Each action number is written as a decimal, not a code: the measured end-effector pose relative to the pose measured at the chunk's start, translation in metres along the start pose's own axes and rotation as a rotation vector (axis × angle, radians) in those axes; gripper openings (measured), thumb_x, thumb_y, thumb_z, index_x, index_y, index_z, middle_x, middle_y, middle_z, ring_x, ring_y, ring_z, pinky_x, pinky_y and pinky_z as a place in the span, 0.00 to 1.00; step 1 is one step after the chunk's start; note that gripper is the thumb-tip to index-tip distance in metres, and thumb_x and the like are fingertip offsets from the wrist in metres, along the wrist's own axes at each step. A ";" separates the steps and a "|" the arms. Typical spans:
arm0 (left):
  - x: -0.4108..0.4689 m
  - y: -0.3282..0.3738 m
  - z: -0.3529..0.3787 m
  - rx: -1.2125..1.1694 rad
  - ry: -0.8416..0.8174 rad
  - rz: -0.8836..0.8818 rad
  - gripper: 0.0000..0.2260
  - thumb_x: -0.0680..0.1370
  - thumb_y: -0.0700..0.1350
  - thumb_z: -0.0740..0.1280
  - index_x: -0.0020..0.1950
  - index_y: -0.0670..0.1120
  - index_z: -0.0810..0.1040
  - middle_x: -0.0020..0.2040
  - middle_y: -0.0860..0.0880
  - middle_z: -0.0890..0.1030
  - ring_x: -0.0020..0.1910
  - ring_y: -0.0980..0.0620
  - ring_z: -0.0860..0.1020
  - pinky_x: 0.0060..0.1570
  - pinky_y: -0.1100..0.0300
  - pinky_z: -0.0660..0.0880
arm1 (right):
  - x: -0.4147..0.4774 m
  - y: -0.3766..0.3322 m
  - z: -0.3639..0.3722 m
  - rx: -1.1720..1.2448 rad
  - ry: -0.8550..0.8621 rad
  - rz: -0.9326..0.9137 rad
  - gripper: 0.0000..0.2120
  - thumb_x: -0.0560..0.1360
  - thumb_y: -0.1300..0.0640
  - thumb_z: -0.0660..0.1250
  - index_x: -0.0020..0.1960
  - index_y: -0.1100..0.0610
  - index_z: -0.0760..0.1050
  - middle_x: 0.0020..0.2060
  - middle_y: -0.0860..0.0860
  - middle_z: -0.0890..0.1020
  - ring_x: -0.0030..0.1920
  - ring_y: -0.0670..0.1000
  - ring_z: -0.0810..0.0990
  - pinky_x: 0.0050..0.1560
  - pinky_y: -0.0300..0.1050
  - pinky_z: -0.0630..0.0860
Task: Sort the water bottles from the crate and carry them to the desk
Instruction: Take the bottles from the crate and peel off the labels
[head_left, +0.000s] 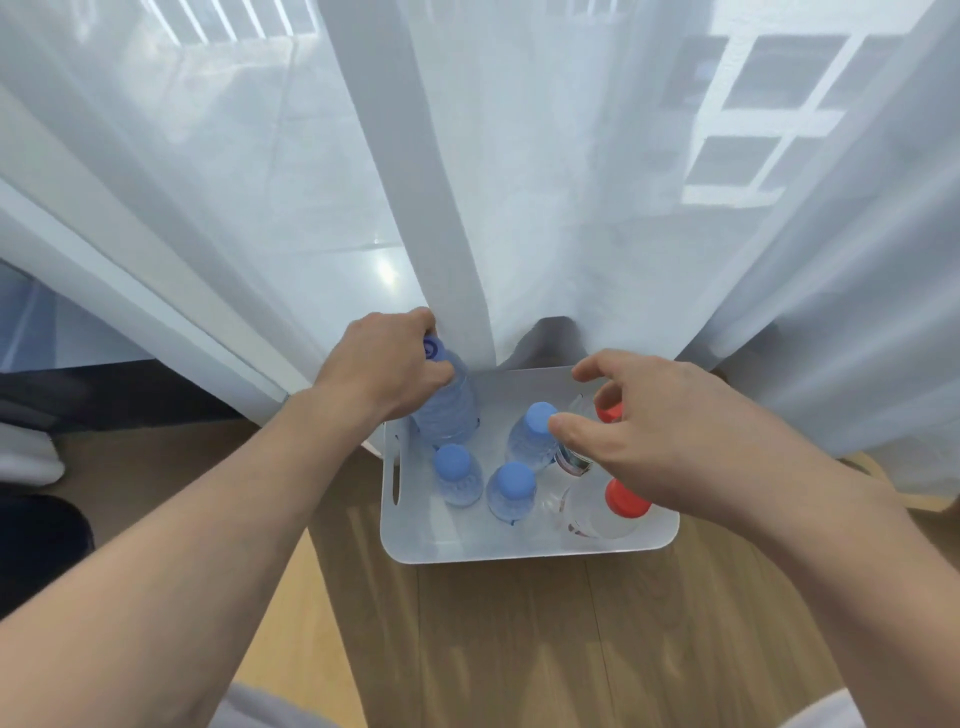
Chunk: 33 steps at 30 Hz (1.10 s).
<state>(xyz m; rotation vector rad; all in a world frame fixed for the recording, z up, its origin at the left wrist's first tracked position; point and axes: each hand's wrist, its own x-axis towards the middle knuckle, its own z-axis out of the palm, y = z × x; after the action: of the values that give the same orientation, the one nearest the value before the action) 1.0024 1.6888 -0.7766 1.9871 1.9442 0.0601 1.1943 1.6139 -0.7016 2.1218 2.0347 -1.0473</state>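
Note:
A white plastic crate (415, 540) stands on the wooden floor against a sheer curtain. Inside stand three clear bottles with blue caps (511, 480) and two with red caps (626, 499). My left hand (384, 364) grips the neck of another blue-capped bottle (452, 410), raised and tilted at the crate's far left corner. My right hand (660, 421) hovers over the crate's right side with fingers spread, its thumb beside a blue cap (540, 415) and fingers above a red cap (609, 413). It holds nothing.
White sheer curtains (519, 182) hang right behind the crate and touch its far rim. Wooden floor (519, 649) stretches toward me. A dark object (41, 545) and a white cloth (26, 452) lie at the left edge.

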 end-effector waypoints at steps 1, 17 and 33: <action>0.000 0.003 -0.003 -0.022 0.009 -0.001 0.14 0.71 0.48 0.66 0.54 0.42 0.75 0.42 0.43 0.79 0.43 0.43 0.73 0.36 0.56 0.69 | 0.000 0.001 0.000 0.001 0.000 0.001 0.23 0.74 0.42 0.60 0.68 0.47 0.66 0.58 0.48 0.78 0.57 0.50 0.76 0.56 0.47 0.73; 0.016 0.009 0.053 -0.031 -0.101 0.088 0.05 0.71 0.44 0.64 0.41 0.45 0.70 0.33 0.47 0.71 0.38 0.43 0.71 0.33 0.59 0.63 | 0.004 0.008 0.003 -0.025 -0.006 0.004 0.24 0.73 0.42 0.61 0.68 0.46 0.65 0.60 0.47 0.77 0.57 0.49 0.76 0.57 0.47 0.73; -0.036 -0.004 0.039 0.259 -0.549 0.192 0.20 0.72 0.56 0.67 0.61 0.51 0.69 0.36 0.53 0.70 0.41 0.49 0.73 0.39 0.57 0.69 | 0.011 0.006 0.007 -0.065 -0.070 -0.039 0.24 0.74 0.42 0.60 0.68 0.47 0.64 0.61 0.47 0.76 0.57 0.50 0.76 0.55 0.46 0.73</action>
<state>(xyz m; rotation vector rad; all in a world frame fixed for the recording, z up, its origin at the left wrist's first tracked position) 1.0071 1.6447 -0.8060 2.0565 1.4625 -0.6489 1.1957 1.6190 -0.7149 1.9933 2.0569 -1.0299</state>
